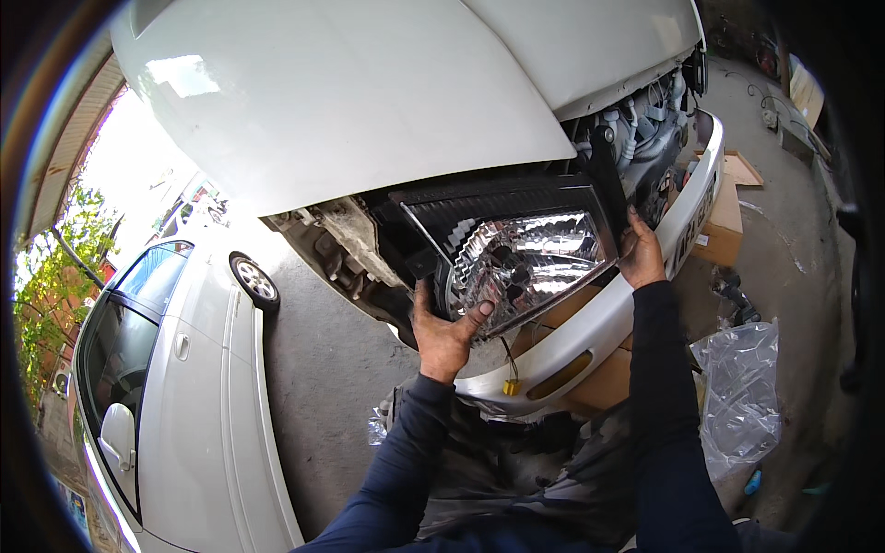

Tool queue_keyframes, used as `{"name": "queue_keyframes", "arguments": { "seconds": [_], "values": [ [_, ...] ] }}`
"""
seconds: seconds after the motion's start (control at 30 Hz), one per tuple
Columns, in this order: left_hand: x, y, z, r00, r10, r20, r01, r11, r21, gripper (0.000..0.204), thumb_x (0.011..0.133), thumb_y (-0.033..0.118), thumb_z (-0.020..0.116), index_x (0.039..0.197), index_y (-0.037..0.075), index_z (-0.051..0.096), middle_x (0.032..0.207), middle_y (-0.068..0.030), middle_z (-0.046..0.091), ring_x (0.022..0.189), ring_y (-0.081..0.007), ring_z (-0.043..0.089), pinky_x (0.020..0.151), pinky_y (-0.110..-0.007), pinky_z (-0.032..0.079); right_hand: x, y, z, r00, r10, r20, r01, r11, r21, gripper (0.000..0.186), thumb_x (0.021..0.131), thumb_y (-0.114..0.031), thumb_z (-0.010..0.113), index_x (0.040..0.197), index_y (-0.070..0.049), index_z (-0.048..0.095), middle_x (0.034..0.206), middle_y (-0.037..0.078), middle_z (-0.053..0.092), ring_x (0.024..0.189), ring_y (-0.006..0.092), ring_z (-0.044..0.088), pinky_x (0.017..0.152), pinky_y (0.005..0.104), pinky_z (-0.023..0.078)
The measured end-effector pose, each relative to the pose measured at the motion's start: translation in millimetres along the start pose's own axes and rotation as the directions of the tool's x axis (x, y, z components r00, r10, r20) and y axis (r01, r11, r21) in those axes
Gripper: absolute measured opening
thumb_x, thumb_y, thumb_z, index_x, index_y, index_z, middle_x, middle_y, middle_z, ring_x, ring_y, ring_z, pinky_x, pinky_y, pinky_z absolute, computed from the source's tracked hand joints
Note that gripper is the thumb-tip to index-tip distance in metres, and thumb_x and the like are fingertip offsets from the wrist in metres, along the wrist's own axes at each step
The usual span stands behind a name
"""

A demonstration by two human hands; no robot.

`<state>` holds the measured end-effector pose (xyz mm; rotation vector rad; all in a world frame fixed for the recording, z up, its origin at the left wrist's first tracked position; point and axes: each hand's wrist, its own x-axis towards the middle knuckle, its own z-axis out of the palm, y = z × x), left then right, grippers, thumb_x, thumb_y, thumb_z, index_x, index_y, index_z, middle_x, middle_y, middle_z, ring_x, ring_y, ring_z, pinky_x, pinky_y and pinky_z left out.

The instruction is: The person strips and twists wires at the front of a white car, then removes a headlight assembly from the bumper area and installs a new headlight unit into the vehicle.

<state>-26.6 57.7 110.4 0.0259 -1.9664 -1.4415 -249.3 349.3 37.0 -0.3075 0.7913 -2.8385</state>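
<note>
A clear headlight [544,253] with a black housing sits at the front corner of a white vehicle, just under the edge of its hood [369,111]. My left hand [444,334] grips its lower left corner, thumb on the lens and fingers along the side. At the right edge my right hand [641,253] holds the housing, its fingertips on the black frame. Behind the headlight, its back and the mounting points are hidden. A yellow connector [511,387] dangles on a wire below it, in front of the white bumper [572,355].
The bumper stands out from the body, with cardboard boxes [722,221] beneath and beside it. Clear plastic wrap [737,396] lies on the concrete at the right. A silver-white car [198,369] is parked at the left. Engine parts [636,129] show past the hood's edge.
</note>
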Motion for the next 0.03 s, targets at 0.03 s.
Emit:
{"name": "queue_keyframes", "arguments": {
  "seconds": [0.03],
  "values": [
    [-3.5, -4.9, -0.4, 1.0, 0.019, 0.0, -0.019, 0.999, 0.046, 0.118, 0.068, 0.041, 0.099, 0.153, -0.01, 0.035, 0.14, -0.0222, 0.059, 0.129, -0.0276, 0.057, 0.113, -0.038, 0.043, -0.6, 7.1, -0.2, 0.999, -0.016, 0.047, 0.016, 1.0, 0.012, 0.054, 0.099, -0.036, 0.071, 0.143, -0.008, 0.057, 0.141, 0.008, 0.063, 0.133, 0.0261, 0.056, 0.116, 0.0435, 0.041]
  ]
}}
